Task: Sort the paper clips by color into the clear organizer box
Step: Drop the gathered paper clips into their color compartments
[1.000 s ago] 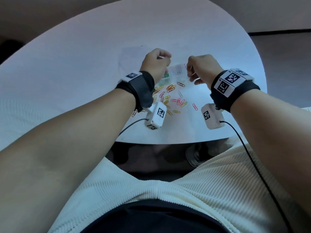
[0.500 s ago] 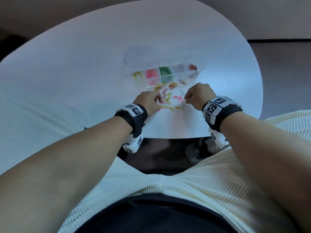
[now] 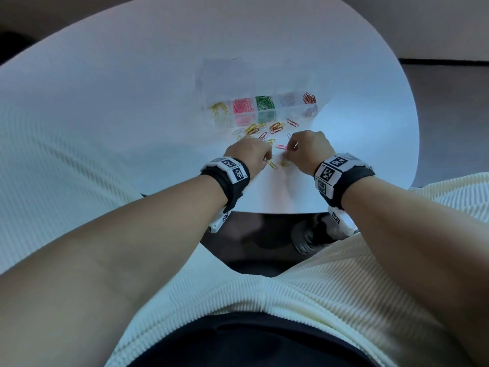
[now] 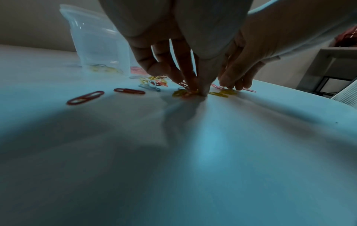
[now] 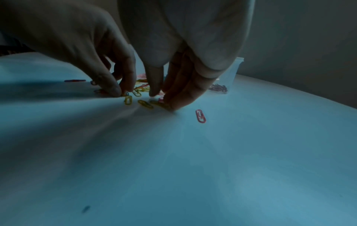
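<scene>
The clear organizer box [image 3: 291,112] stands on the white table, with yellow, pink, green, pale and red clips in separate compartments. Loose paper clips [image 3: 276,127] of mixed colours lie between the box and my hands. My left hand [image 4: 195,90] reaches down into them, and its thumb and fingertips pinch a yellow-orange clip [image 4: 184,93] on the table. My right hand [image 5: 162,99] is close beside it. Its straight fingers [image 5: 179,97] touch down on a yellow clip [image 5: 158,104] while the thumb stays a little apart.
Two red clips [image 4: 85,97] lie left of my left hand, and a pink-red one [image 5: 201,116] lies right of my right hand. The table's near edge [image 3: 277,211] is just behind my wrists, with my lap below it.
One second ago both hands were up at the organizer box. They have drawn back toward me and dropped onto the loose clips, where they have stayed since half a second ago.
</scene>
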{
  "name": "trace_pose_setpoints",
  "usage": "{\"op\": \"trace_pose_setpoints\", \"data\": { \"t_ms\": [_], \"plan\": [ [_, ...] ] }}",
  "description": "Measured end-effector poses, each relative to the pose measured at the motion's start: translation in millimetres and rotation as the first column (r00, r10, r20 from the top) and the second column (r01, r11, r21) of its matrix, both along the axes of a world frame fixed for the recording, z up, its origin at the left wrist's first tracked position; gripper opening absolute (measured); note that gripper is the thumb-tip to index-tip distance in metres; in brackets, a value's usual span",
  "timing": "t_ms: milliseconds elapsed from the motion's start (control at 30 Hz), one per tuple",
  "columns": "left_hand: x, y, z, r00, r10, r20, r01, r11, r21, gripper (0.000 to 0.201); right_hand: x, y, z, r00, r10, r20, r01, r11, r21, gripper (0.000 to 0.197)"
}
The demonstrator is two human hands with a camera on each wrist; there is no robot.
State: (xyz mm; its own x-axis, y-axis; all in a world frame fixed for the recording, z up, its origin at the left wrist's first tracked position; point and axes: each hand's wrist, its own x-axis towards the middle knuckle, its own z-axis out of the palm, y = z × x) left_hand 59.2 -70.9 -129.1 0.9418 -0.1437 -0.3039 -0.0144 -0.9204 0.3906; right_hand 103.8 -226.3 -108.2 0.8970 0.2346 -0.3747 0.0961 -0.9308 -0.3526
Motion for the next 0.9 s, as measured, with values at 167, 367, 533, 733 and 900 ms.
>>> {"op": "trace_pose_setpoints", "data": {
  "t_ms": [167, 367, 533, 733, 900],
  "plan": [
    [-1.0, 0.5, 1.7, 0.999, 0.019, -0.032, -0.019, 1.0, 0.0, 0.025, 0.3, 0.1, 3.3, 0.992, 0.084, -0.092, -0.09, 0.994, -0.061, 0.027],
    [-6.2, 5.1, 14.2, 0.983, 0.182, -0.004, -0.181, 0.977, -0.112, 0.031, -2.9, 6.5, 4.8, 0.983, 0.165, -0.085, -0.175, 0.975, -0.135, 0.015],
    [-13.9, 26.6, 25.5, 0.872, 0.485, -0.07, -0.486, 0.838, -0.247, 0.019, -7.0, 14.3, 7.4, 0.973, 0.221, -0.062, -0.23, 0.943, -0.239, 0.019],
    [-21.0, 46.6, 30.5, 0.836, 0.542, -0.084, -0.544, 0.799, -0.258, 0.017, -10.9, 17.2, 14.3, 0.973, 0.161, -0.168, -0.172, 0.984, -0.048, 0.015],
    [-28.3, 44.5, 28.6, 0.852, 0.504, -0.138, -0.522, 0.809, -0.27, 0.017, -13.2, 15.8, 25.4, 0.832, -0.147, -0.534, 0.288, 0.938, 0.191, 0.023]
  ]
}}
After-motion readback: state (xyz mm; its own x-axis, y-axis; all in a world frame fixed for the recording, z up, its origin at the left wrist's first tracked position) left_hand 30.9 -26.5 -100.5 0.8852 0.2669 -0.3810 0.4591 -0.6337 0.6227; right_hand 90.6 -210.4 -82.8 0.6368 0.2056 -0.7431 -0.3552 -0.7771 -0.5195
